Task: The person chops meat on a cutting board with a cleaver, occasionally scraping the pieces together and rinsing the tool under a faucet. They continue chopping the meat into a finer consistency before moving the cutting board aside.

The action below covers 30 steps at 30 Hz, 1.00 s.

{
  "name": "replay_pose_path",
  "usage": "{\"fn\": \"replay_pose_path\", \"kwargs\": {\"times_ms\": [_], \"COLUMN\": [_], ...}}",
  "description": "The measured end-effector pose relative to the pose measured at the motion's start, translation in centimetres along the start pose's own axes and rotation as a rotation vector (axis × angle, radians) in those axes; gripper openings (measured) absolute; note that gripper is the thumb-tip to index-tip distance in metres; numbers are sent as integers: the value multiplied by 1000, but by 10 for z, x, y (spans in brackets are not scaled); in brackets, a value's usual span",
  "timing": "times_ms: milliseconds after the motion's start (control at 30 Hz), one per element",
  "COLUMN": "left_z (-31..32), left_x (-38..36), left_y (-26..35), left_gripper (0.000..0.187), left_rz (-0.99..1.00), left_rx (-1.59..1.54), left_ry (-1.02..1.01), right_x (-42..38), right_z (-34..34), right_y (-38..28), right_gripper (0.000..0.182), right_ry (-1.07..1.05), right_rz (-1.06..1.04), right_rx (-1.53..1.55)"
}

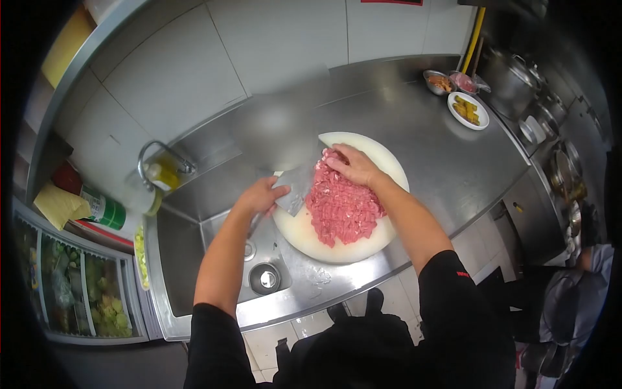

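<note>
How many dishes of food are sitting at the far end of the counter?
3: a white plate of yellow pieces, a metal bowl behind it, and a bowl of pink meat beside that. Others may be hidden near the pots.

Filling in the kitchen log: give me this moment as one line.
left hand: grips cleaver | right hand: on minced meat | round white board | steel counter

Left hand (pixel 262 196) gripping cleaver (pixel 295 185), right hand (pixel 353 165) on minced meat (pixel 340 207)
</note>
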State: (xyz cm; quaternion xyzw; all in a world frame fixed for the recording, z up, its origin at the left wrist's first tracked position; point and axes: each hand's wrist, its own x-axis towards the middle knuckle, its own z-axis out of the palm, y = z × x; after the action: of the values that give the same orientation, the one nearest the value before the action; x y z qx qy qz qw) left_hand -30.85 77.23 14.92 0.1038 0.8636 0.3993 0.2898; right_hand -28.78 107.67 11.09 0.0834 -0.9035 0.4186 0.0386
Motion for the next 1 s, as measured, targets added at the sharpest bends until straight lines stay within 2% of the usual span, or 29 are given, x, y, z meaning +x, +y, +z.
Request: {"fn": "replay_pose_path", "kwargs": {"times_ms": [67,167,200,267,367,400,500,533,633,700,733,833,867,900,967,1000], "left_z": [1,16,30,75,120,122,93,80,64,78,89,115,113,101,100,106], "left_x": [0,-20,-45,-105,-147,-146,-141,-141,-155,-171,-173,-128,-118,-123,-143,-141], "left_y": [18,7,23,39,25,18,31,43,60,105,119,90,89,108,121,112], "left_gripper": [29,28,41,50,58,59,53,48,51,55,57,61,62,63,63,64], "left_rz": [25,476,288,228,176,185,-45,-107,21,-67,-118,-102,-104,-155,-50,-84], "left_rx": [150,739,761,866,829,829,945,847,594,435,353,650,650,724,614,643], "left_ry": [3,161,57,191,238,269,250,222,353,418,451,184,159,144,288,287], "right_x": [-6,-37,-51,-88,-124,-132,-139,-143,-156,-158,-159,-159,-159,-162,-159,-156], "right_z": [-2,-13,-12,-15,-15,-16,-32,-36,-31,-15,-10,-1,-1,0,-3,-5], "right_y": [-10,-16,-11,-23,-22,-18,-13,-14,-4,17,20,18,19,18,17,17], "right_gripper": [67,58,57,58,61,62,67,69,73,74,74,73,72,72,72,71], "right_ry": [-14,-2,29,-1,-26,-30,16,67,205,299,339,442,451,439,446,462], "right_rz": [1,41,-35,-190,-342,-382,-423,-371,-204,-111,-120,-163,-154,-140,-114,-127], "right_rx": [176,328,197,37,-137,-187,-373,-337,-194,-73,-118,-175,-141,-139,-144,-145]}}
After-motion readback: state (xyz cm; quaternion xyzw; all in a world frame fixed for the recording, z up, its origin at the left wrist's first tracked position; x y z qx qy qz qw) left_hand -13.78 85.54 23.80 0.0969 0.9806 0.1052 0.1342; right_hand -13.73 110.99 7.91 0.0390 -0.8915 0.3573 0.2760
